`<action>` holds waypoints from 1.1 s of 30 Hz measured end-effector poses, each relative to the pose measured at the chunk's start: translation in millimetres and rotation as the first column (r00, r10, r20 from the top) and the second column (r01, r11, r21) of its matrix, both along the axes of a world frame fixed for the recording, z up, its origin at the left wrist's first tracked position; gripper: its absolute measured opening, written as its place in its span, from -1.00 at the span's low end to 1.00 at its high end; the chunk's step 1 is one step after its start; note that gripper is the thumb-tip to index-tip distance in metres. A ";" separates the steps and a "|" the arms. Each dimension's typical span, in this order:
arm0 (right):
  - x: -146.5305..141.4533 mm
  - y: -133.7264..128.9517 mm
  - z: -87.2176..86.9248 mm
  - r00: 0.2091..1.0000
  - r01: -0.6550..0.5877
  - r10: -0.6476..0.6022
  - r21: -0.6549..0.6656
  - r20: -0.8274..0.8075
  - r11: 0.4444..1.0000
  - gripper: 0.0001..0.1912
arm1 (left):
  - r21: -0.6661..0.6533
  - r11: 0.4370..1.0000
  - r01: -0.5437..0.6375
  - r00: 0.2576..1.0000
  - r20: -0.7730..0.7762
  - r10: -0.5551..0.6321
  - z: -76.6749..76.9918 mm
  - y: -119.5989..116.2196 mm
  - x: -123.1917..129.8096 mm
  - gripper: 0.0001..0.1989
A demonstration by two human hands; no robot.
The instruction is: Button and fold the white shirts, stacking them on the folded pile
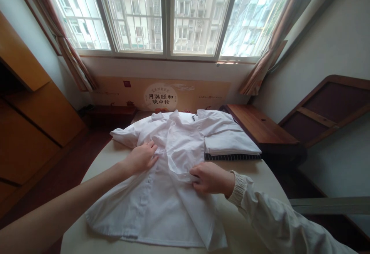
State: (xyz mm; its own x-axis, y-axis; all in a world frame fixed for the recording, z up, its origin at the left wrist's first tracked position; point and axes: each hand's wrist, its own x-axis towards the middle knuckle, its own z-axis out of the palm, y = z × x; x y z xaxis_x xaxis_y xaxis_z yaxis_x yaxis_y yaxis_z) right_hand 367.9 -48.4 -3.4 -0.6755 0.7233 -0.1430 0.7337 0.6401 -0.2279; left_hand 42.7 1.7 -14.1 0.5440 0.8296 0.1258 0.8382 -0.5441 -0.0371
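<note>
- Across the round tabletop (108, 157) lay a white shirt (164, 215), directly before the person; its hem was at the near side, and its long axis went from there away toward the window (138, 19)
- At the upper part of this shirt both hands were at work, the left hand (142, 157) a little farther from the person than the right hand (209, 179)
- The grip of the right hand was pinched on a turned-over flap (185, 152) of the shirt, at its lower edge; the flap lay to the left of this grip and beyond it, so the right hand was the nearer one to that edge
- The grip of the left hand touched the cloth beside the button strip (144, 192); whether the fingers pinched it or only rested there, I could not tell
- Beyond the right hand, to the right of the flap, a folded white garment (231, 143) lay upon a dark striped cloth (234, 157)
- Below the window, a banner (196, 88) carried in its pale circle (160, 92) the writing 月满颐和 映中秋; its smaller lines and its red square mark (126, 84) were too small to read
- On the shirt no brand or label could be read
</note>
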 end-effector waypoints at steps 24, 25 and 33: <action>-117.8 204.0 -42.0 0.625 0.661 -0.518 0.043 -0.584 0.749 -0.71 | -0.198 0.788 -0.583 0.625 0.510 0.591 -36.5 155.3 48.0 -0.54; -119.0 204.5 -46.3 0.620 0.668 -0.521 0.047 -0.586 0.742 -0.77 | -0.193 0.787 -0.585 0.633 0.498 0.593 -37.1 154.2 49.0 -0.53; -115.0 209.7 -65.9 0.509 0.617 -0.418 -0.020 -0.753 0.787 -0.82 | -0.183 0.833 -0.522 0.707 0.453 0.543 -34.7 147.5 53.8 -0.80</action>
